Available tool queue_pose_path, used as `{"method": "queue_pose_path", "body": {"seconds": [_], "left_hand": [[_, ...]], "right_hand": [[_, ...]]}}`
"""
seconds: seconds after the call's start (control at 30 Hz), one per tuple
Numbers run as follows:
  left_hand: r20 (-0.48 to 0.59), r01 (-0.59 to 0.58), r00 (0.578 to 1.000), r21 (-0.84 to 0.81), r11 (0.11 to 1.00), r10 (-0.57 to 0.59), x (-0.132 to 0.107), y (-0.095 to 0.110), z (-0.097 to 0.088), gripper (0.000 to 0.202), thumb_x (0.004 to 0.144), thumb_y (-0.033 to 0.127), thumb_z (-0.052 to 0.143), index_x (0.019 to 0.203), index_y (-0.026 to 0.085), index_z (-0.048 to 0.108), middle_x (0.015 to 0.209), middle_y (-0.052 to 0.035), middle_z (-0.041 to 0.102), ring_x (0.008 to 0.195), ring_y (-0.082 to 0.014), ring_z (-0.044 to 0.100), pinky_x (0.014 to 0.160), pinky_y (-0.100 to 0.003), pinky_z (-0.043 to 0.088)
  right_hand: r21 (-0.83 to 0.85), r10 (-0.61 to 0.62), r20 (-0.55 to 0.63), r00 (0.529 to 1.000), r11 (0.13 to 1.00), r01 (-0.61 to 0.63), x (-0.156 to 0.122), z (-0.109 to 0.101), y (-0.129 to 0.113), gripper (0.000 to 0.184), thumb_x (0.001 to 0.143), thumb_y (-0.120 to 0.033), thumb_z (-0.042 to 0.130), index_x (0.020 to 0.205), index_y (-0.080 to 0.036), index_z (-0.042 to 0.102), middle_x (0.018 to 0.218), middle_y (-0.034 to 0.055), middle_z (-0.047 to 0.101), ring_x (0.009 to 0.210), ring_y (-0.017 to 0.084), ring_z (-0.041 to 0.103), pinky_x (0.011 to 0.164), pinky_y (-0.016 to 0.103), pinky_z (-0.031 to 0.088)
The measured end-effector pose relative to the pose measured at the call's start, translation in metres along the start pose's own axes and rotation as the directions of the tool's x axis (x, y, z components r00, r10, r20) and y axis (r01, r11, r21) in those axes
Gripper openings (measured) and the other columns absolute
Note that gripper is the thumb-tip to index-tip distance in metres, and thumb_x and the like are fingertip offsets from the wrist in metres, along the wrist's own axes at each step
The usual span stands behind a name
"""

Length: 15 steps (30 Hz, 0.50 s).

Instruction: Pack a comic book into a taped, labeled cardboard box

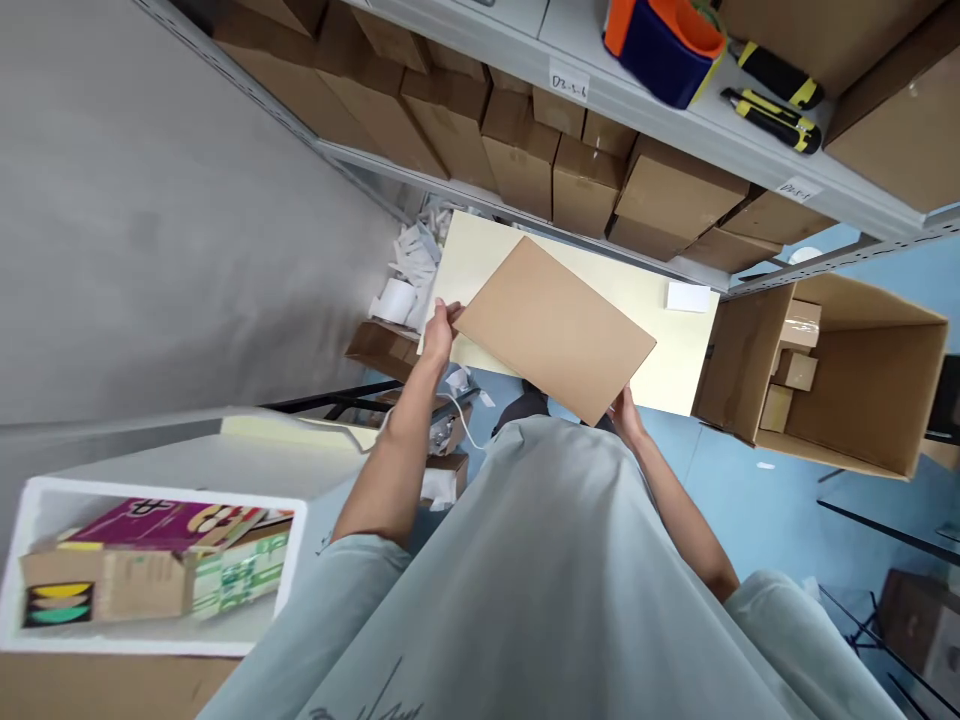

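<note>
A flat brown cardboard sheet is held between my two hands, tilted at an angle over the pale yellow tabletop. My left hand grips its left corner, the thumb showing near the edge. At the lower right edge, my right hand holds the sheet from below, most of its fingers hidden behind the cardboard. A small white box lies on the tabletop to the right of the sheet.
Shelves of cardboard boxes stand behind the table, with utility knives and an orange and blue holder above. A large open carton is at right. A white foam box with packages is at lower left. Crumpled paper lies left.
</note>
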<state>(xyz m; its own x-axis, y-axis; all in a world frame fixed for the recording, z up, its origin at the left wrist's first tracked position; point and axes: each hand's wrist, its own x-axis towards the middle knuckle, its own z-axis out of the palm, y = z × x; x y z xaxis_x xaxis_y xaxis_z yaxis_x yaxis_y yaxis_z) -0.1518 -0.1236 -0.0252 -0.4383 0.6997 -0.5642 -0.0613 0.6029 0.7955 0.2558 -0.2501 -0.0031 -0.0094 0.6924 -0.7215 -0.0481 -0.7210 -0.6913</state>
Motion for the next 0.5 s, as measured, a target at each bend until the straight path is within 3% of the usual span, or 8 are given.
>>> {"method": "queue_pose_path", "body": {"seconds": [0.13,0.27,0.4,0.5], "left_hand": [[0.291,0.140,0.952,-0.138,0.981,-0.095,0.010,-0.009,0.007,0.075,0.106,0.077,0.038,0.121,0.015,0.076,0.122,-0.0179,0.083,0.131,-0.0345,0.073,0.119,-0.052,0.054],[0.430,0.144,0.900,-0.133,0.981,-0.074,0.017,-0.010,0.002,0.063,0.105,0.068,0.046,0.123,0.016,0.077,0.130,-0.0158,0.082,0.138,-0.0311,0.070,0.127,-0.049,0.047],[0.489,0.055,0.872,-0.089,0.994,-0.005,0.017,0.001,-0.004,0.064,0.106,0.067,0.046,0.127,0.016,0.078,0.135,-0.0162,0.080,0.145,-0.0305,0.065,0.132,-0.046,0.042],[0.537,-0.117,0.832,-0.074,0.990,0.138,0.003,0.021,0.000,0.076,0.106,0.076,0.037,0.133,0.018,0.078,0.141,-0.0151,0.078,0.151,-0.0304,0.061,0.132,-0.046,0.042]], "right_hand": [[0.040,0.027,-0.093,0.995,0.999,-0.024,-0.014,0.022,0.003,0.096,0.098,-0.092,0.026,0.164,-0.028,0.053,0.170,0.0078,0.055,0.156,0.031,0.055,0.128,0.054,0.047],[0.014,0.012,-0.085,0.996,1.000,-0.011,-0.031,0.040,0.009,0.101,0.094,-0.097,0.027,0.163,-0.028,0.053,0.169,0.0075,0.057,0.157,0.030,0.055,0.124,0.053,0.051],[0.047,-0.115,-0.207,0.972,0.991,0.127,-0.041,0.054,0.001,0.104,0.092,-0.100,0.020,0.162,-0.032,0.056,0.165,0.0048,0.061,0.158,0.031,0.053,0.125,0.054,0.050],[0.037,-0.213,-0.288,0.934,0.972,0.233,-0.048,0.049,-0.023,0.108,0.091,-0.100,0.010,0.162,-0.033,0.058,0.164,0.0052,0.062,0.160,0.031,0.051,0.130,0.053,0.045]]}}
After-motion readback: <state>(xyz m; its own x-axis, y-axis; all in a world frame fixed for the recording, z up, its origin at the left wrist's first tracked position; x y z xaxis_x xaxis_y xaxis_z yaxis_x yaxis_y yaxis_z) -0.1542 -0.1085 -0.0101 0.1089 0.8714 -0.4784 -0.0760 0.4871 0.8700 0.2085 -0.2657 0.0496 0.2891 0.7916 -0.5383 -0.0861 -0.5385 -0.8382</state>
